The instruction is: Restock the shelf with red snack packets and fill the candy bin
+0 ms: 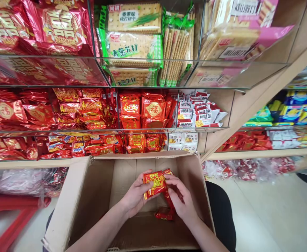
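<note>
As our hands meet over the open cardboard box (95, 189), we hold a red packet (157, 181).
Our left hand (137, 193) pinches it, thumb across its face; nearly square, with no clear long axis, it lies just left of our right hand (181, 199), and its shiny foil bears gold print. The right fingers curl at a second packet (167, 171), though we cannot tell whether they grip it.

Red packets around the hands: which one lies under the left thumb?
The gold-patterned packet in the left hand; only its face bears that thumb.
</note>
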The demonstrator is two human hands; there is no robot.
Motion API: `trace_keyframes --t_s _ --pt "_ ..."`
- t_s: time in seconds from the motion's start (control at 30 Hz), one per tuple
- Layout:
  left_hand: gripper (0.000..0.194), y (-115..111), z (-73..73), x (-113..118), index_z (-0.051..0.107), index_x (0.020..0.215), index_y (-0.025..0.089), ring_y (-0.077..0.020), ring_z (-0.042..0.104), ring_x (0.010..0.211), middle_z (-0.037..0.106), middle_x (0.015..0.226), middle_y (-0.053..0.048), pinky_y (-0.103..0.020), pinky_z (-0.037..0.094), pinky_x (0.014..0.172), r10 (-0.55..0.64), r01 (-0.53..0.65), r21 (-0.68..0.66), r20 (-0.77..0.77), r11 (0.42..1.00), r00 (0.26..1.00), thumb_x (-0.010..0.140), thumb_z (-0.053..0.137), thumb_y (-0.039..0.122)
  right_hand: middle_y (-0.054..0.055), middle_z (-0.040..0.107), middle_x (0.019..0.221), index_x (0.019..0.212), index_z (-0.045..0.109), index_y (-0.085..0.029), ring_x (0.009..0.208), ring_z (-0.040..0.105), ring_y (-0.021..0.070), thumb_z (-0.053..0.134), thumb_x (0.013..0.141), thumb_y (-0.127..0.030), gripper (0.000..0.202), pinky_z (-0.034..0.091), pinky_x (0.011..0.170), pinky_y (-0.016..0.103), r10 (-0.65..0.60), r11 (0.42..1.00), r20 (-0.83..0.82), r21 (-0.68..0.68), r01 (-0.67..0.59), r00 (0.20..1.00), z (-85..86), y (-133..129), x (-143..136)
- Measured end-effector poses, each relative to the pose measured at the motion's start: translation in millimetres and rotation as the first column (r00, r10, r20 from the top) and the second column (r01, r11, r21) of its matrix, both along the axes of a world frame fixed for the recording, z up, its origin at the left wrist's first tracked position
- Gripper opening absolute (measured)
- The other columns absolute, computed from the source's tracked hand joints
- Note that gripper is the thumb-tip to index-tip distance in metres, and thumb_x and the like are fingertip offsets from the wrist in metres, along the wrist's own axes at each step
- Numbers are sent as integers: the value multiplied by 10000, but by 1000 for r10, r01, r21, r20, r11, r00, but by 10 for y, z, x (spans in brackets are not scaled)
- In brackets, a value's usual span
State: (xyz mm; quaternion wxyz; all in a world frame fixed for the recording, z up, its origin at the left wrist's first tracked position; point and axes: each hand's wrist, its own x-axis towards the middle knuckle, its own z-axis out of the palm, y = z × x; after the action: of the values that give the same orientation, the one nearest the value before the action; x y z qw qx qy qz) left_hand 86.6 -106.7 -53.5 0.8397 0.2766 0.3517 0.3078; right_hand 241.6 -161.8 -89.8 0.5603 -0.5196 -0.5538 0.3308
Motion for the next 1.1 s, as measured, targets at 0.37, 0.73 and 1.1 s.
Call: trace_keyframes --t_s 0.37,0.73,1.1 --pt "203 100 200 -15 579 869 188 -158 538 742 617 786 -4 -242 407 683 -69 481 525 -623 703 780 683 562 266 83 555 971 1033 437 -194 910 526 193 533 742 -289 321 426 804 315 -62 990 -114 -131 47 992 -117 -15 -48" --pt "432 452 715 107 473 1009 183 -147 546 801 598 934 -37 -268 429 729 138 12 465 -287 885 948 625 640 288 84 555 900 1028 451 -208 814 534 174 485 778 -349 289 448 705 302 49 985 -362 -137 -105 931 -169 54 -84" --pt "267 151 401 270 510 902 208 -164 513 860 578 900 -28 -274 390 782 40 293 594 -482 749 875 649 595 221 69 599 837 922 493 -200 733 573 190 554 716 -376 278 483 656 316 -100 979 -429 -205 11 898 -155 66 -86"
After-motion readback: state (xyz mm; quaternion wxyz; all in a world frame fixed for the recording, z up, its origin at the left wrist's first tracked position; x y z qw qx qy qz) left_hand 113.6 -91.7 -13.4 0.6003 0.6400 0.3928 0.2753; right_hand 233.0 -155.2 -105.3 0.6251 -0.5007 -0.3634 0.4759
